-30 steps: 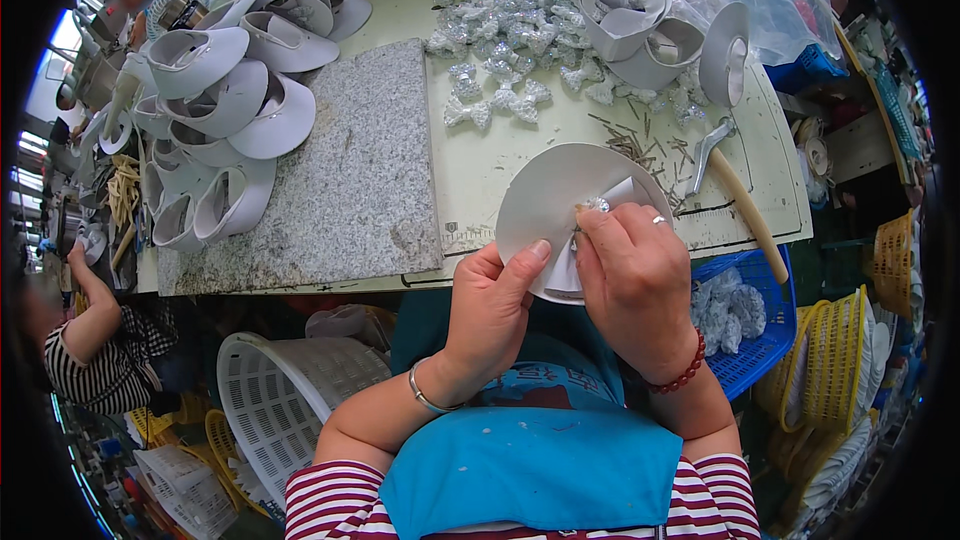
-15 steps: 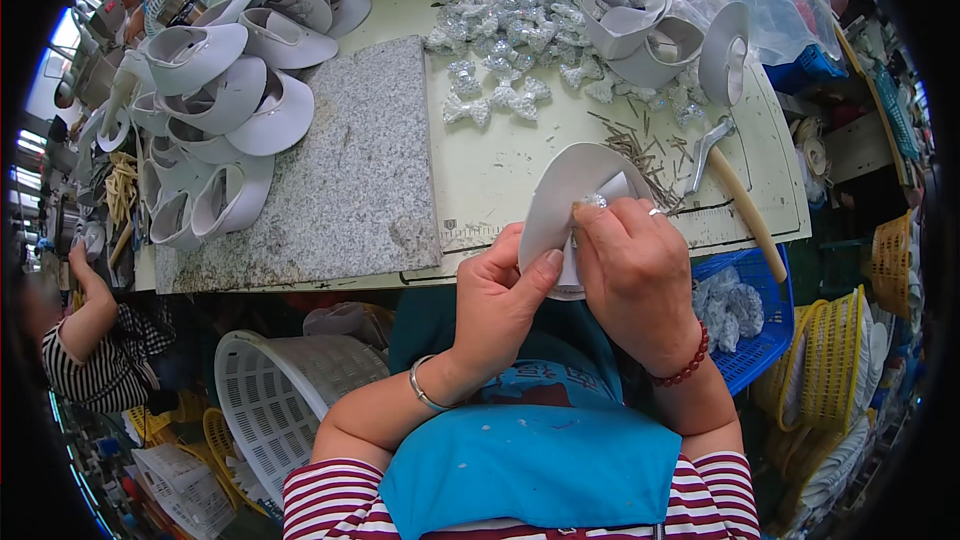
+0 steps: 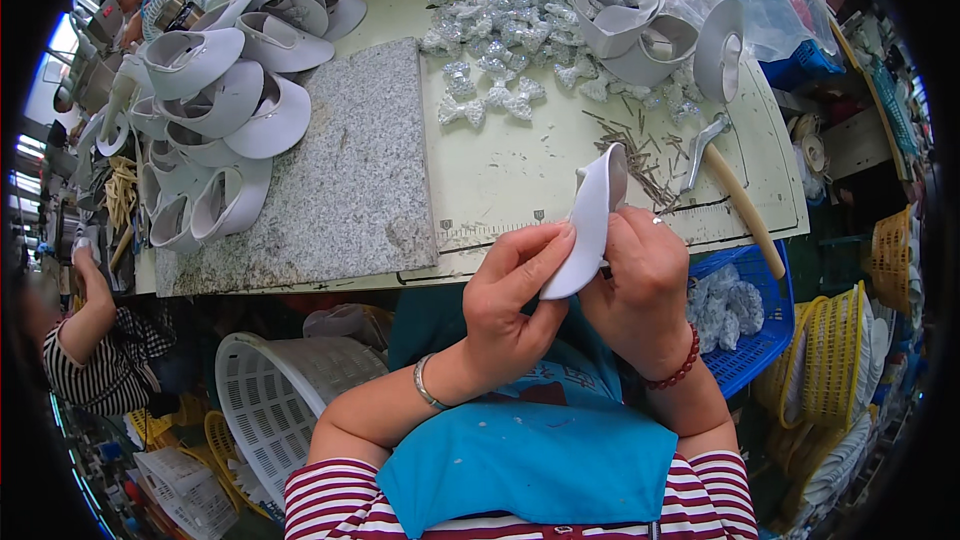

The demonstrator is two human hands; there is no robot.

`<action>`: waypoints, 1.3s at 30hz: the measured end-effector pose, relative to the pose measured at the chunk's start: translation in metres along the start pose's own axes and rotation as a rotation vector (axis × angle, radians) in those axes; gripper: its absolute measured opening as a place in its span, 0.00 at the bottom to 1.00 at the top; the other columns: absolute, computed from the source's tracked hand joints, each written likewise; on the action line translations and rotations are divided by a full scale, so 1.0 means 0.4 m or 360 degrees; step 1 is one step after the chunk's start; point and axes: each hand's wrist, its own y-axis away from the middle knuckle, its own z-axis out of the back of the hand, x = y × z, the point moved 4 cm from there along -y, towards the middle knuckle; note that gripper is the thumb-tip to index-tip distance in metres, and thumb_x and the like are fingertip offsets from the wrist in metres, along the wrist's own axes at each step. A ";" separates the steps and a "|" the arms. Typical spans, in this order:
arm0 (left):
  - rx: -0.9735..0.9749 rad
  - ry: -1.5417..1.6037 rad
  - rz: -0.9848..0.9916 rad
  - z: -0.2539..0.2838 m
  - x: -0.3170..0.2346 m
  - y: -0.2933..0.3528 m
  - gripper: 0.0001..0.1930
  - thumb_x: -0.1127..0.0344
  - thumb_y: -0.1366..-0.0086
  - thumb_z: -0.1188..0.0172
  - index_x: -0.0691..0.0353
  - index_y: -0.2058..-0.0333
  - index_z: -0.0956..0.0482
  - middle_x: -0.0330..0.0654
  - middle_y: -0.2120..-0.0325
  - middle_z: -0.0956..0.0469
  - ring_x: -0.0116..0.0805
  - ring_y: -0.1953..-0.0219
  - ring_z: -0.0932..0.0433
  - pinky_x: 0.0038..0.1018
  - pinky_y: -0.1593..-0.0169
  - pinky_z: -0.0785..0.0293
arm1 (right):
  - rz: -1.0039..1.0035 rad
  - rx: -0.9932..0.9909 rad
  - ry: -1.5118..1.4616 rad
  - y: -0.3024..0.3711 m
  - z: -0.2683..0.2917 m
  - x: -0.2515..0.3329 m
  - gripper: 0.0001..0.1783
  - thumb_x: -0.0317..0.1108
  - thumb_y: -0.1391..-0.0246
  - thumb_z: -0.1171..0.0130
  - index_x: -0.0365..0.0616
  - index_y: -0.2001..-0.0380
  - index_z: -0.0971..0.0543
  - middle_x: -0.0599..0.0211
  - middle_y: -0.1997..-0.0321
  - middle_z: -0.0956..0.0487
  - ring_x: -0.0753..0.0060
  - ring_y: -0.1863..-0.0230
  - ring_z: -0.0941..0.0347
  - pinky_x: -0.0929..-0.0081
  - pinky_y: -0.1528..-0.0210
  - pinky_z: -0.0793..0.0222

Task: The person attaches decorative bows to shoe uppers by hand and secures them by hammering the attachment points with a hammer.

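Observation:
Between my two hands, at the table's front edge, a white shoe upper (image 3: 588, 225) is held up on its side. My left hand (image 3: 515, 290) is closed on its left side, thumb on the outer face. Fingers of my right hand (image 3: 640, 265) are closed at its right edge, partly hidden behind it. Whether the right fingers also hold something small cannot be seen. Beyond my hands lie scattered brown slivers (image 3: 650, 165) and a hammer (image 3: 735, 195) with a wooden handle. Silvery glitter bows (image 3: 515, 95) are heaped farther back.
A speckled stone slab (image 3: 345, 180) covers the table's left part, with stacked white uppers (image 3: 215, 100) beside it. More uppers (image 3: 620, 10) stand at the back right. A blue basket (image 3: 775, 340) and a white basket (image 3: 260, 390) flank me below the table. Another person (image 3: 85, 340) sits at left.
The upper has been turned, so its outer face now shows and its inside points away. My left hand has shifted its hold. The glittery bit by my right fingers is no longer visible.

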 end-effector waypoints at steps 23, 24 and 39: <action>-0.0012 0.0092 -0.0043 -0.023 0.001 -0.001 0.26 0.84 0.50 0.44 0.68 0.48 0.23 0.51 0.53 0.24 0.40 0.55 0.21 0.28 0.52 0.24 | -0.0280 -0.0182 -0.0355 0.024 -0.003 -0.034 0.13 0.22 0.62 0.33 0.42 0.69 0.22 0.65 0.79 0.27 0.62 0.79 0.28 0.69 0.77 0.34; -0.0022 0.0113 -0.0019 -0.025 0.003 0.001 0.26 0.84 0.50 0.44 0.69 0.48 0.23 0.52 0.53 0.24 0.42 0.54 0.21 0.29 0.51 0.25 | -0.0231 -0.0212 -0.0289 0.029 -0.006 -0.033 0.13 0.22 0.61 0.34 0.42 0.69 0.22 0.65 0.79 0.27 0.63 0.79 0.28 0.69 0.77 0.34; -0.0102 0.0807 0.0596 -0.048 0.023 0.000 0.23 0.81 0.45 0.45 0.66 0.48 0.22 0.51 0.50 0.25 0.35 0.57 0.21 0.23 0.57 0.25 | -0.0220 -0.0242 -0.0149 0.029 0.017 -0.021 0.11 0.21 0.59 0.33 0.42 0.69 0.21 0.66 0.80 0.28 0.69 0.81 0.31 0.73 0.78 0.36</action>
